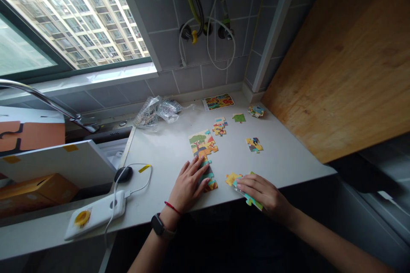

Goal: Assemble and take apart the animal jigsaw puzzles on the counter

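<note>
Five fingers of the left hand (188, 183) are spread open on the lower end of an assembled jigsaw section (202, 147), which lies on the table (153, 158); no grip is seen. The right hand (262, 192) is closed, fingers curled around a strip of joined puzzle pieces (248, 196) at the table edge. A loose yellow piece (232, 178) is just beside its fingertips. Beyond the hands, small groups of loose pieces (219, 127) are set out, with a printed picture card (218, 102) and crumpled clear plastic bags (156, 111) further off. A white power bank (94, 214) is left of the left hand.
</note>
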A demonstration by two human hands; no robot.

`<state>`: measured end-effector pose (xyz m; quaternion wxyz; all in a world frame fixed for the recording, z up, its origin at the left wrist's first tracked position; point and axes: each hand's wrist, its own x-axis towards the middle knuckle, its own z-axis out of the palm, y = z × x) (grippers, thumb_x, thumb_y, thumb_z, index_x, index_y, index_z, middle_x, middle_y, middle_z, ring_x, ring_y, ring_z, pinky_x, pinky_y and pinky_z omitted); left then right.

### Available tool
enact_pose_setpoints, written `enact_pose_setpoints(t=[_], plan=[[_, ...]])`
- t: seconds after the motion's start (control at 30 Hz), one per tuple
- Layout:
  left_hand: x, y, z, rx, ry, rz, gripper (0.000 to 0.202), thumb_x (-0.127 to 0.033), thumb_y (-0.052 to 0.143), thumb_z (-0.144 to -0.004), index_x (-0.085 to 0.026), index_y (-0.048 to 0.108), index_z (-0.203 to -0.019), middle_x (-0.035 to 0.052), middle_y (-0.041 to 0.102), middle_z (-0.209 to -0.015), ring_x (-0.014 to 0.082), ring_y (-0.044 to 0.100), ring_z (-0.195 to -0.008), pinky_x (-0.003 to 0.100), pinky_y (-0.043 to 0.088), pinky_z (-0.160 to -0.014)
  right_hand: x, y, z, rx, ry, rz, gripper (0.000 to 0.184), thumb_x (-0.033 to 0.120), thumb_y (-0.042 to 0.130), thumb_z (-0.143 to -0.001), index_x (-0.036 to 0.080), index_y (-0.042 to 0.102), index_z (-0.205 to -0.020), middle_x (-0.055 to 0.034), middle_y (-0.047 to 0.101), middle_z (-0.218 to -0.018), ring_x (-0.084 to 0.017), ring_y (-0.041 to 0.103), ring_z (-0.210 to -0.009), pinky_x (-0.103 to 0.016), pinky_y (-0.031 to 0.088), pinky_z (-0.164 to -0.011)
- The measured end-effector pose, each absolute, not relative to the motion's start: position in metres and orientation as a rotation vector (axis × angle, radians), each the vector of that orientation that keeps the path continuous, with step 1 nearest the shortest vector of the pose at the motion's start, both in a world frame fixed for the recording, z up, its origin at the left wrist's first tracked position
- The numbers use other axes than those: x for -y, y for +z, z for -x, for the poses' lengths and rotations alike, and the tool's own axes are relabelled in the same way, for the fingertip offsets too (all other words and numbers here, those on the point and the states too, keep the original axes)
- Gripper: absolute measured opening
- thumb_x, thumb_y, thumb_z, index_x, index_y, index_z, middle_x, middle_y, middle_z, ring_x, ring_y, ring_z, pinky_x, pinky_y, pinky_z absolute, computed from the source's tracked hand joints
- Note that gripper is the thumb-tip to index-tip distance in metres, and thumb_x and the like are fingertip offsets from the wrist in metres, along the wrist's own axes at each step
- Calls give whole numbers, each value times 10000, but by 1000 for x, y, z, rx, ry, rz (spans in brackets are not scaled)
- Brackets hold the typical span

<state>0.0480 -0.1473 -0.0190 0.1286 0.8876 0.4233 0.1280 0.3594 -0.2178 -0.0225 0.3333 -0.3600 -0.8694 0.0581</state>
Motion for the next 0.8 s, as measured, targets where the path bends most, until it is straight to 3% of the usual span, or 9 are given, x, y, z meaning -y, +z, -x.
enact_pose_setpoints(t=[0.23, 0.37, 0.67, 0.8], plan=[[148, -19, -49, -1249, 401, -2585, 475, -437, 462, -1082, -256, 551, -1512, 84, 437, -1659, 309, 372, -1557, 570, 374, -1252, 162, -13, -321, 2223, 27, 946, 492, 26, 431, -982, 138, 648, -1408, -155, 706, -1382, -261, 612, -1377, -449, 585, -1103], [148, -19, -49, -1245, 420, -2583, 464, -429, 464, -1082, -265, 553, -1507, 84, 450, -1651, 301, 380, -1553, 564, 380, -1249, 144, -19, -300, 2292, -3, 1006, 448, 15, 429, -985, 141, 725, -1297, -132, 747, -1315, -259, 654, -1324, -429, 601, -1076], [148, -24, -49, -1265, 472, -2601, 477, -417, 518, -1063, -262, 535, -1513, 82, 472, -1636, 301, 416, -1529, 546, 391, -1239, 138, -15, -296, 2517, 174, 1139, 389, 30, 605, -908, 162, 730, -1252, -141, 717, -1336, -303, 648, -1205, -459, 615, -949], [148, -23, -51, -1267, 494, -2623, 496, -403, 562, -1041, -298, 532, -1525, 83, 483, -1619, 316, 438, -1505, 546, 410, -1218, 135, -11, -300, 2586, 245, 1135, 457, 35, 662, -865, 159, 701, -1303, -139, 705, -1360, -320, 612, -1243, -473, 590, -962]])
